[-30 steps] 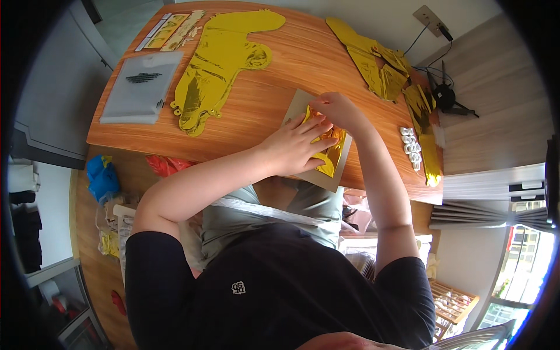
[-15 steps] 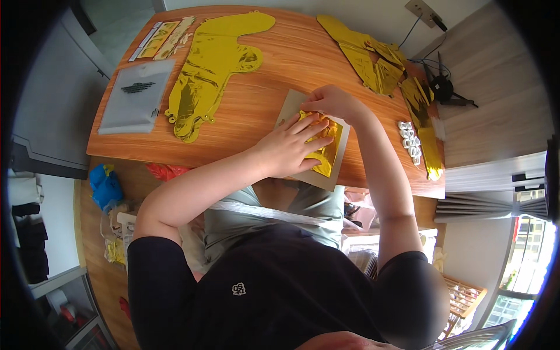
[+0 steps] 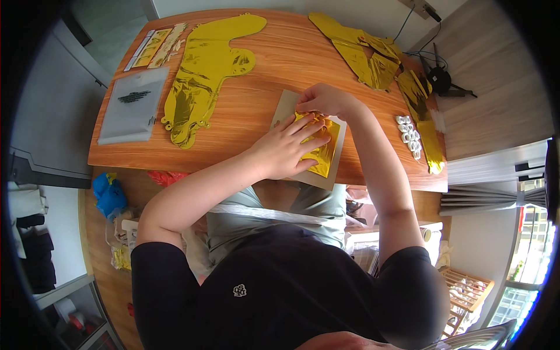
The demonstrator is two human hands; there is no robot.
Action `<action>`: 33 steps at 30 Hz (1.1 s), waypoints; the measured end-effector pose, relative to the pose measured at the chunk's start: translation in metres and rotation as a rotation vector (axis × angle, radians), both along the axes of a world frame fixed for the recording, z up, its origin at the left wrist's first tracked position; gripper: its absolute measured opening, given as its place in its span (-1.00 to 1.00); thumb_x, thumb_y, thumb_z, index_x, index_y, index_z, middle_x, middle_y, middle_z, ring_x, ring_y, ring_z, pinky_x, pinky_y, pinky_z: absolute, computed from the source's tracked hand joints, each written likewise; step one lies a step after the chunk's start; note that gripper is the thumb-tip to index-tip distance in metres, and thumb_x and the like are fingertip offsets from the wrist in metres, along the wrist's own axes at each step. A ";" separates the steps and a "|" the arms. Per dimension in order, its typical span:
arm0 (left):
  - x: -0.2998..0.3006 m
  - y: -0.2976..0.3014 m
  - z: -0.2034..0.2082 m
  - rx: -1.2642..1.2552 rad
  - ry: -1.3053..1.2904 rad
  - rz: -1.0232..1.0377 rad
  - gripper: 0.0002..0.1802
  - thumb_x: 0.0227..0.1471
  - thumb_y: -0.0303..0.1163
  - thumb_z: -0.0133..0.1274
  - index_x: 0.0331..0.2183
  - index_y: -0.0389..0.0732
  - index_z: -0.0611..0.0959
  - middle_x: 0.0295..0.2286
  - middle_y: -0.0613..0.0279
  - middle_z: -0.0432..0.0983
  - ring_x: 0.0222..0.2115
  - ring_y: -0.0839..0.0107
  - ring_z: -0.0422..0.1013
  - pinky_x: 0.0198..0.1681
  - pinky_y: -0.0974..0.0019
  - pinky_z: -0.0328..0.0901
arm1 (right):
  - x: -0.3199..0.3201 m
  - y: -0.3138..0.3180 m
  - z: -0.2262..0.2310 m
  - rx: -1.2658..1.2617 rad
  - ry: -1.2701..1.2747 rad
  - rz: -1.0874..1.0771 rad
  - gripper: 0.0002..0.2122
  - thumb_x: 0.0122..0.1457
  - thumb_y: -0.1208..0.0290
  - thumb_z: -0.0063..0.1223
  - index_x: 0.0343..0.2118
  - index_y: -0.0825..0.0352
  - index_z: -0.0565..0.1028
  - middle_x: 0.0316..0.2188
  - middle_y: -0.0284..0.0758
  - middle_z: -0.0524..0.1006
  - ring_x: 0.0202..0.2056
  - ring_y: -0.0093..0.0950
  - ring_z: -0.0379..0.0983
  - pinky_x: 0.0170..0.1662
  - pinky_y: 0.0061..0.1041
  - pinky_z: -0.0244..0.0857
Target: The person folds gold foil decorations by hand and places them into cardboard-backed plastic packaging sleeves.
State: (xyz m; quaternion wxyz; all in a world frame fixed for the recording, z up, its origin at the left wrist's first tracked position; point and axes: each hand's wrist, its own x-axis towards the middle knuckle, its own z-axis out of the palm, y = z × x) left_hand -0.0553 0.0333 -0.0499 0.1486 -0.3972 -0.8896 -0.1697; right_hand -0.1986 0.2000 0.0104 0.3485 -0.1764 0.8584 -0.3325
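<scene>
Fingers of the left hand [image 3: 275, 153] are spread across a piece of crinkled gold foil [image 3: 328, 144], which lies directly beneath them; I see this remotely through the head view. The right hand [image 3: 321, 100] bends its fingers inward at the foil's far end, just beyond the left fingertips; I cannot tell whether they pinch its edge. Under foil and fingers alike is a brown card [image 3: 282, 111], its far corner showing past them and its near end reaching toward the wearer's lap. The card rests at the near edge of a wood-grain table [image 3: 268, 76]. Left of the fingers, well apart, I note a large, flat gold foil shape [image 3: 201, 61] and, farther out, a translucent plastic sleeve [image 3: 140, 114] with dark marks. To their right is a cluster of small white pieces [image 3: 408, 136]. Beyond these, I find a black device with antennas [image 3: 438, 80].
</scene>
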 end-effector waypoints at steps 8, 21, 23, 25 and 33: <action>-0.001 0.000 0.000 -0.022 -0.010 0.010 -0.30 0.22 0.02 0.04 0.31 0.03 0.37 0.32 0.01 0.18 0.37 0.04 0.05 0.39 -0.13 -0.02 | 0.007 0.004 -0.009 -0.120 0.182 0.012 -0.73 0.15 0.26 0.24 -0.18 0.34 0.64 -0.39 -0.30 0.65 -0.35 -0.49 0.55 -0.24 -0.45 0.42; -0.003 -0.003 0.003 0.035 -0.106 -0.008 -0.34 0.23 -0.12 0.04 0.26 -0.16 0.30 0.26 -0.07 0.26 0.33 -0.06 0.13 0.37 -0.18 0.01 | 0.126 0.044 -0.005 -0.128 0.893 -0.089 -0.72 0.32 0.41 0.00 0.04 0.37 0.52 -0.02 -0.02 0.57 -0.01 -0.06 0.52 0.06 -0.21 0.40; -0.004 -0.005 0.002 0.084 -0.134 -0.027 -0.36 0.23 -0.17 0.04 0.24 -0.19 0.28 0.25 -0.10 0.27 0.34 -0.07 0.12 0.38 -0.19 0.00 | 0.143 0.044 -0.015 -0.036 0.908 -0.091 -0.63 0.36 0.35 -0.04 0.16 0.40 0.42 0.15 0.02 0.46 0.20 -0.02 0.35 0.26 -0.10 0.22; -0.005 -0.006 0.002 0.085 -0.191 -0.040 -0.42 0.24 -0.27 0.05 0.20 -0.19 0.26 0.26 -0.15 0.23 0.37 -0.07 0.05 0.40 -0.21 -0.03 | 0.148 0.043 -0.021 -0.030 0.885 -0.112 -0.58 0.37 0.30 -0.04 0.20 0.41 0.36 0.19 0.02 0.43 0.25 -0.02 0.30 0.31 -0.08 0.15; -0.021 -0.018 0.031 0.179 -0.521 -0.092 -0.36 0.26 -0.42 0.04 0.28 -0.16 0.20 0.37 -0.08 0.00 0.40 0.00 -0.03 0.46 -0.05 -0.10 | 0.156 0.050 -0.030 0.164 0.928 -0.027 -0.14 0.16 -0.23 0.13 0.34 0.36 0.23 0.38 -0.09 0.22 0.42 -0.13 0.07 0.44 -0.05 -0.09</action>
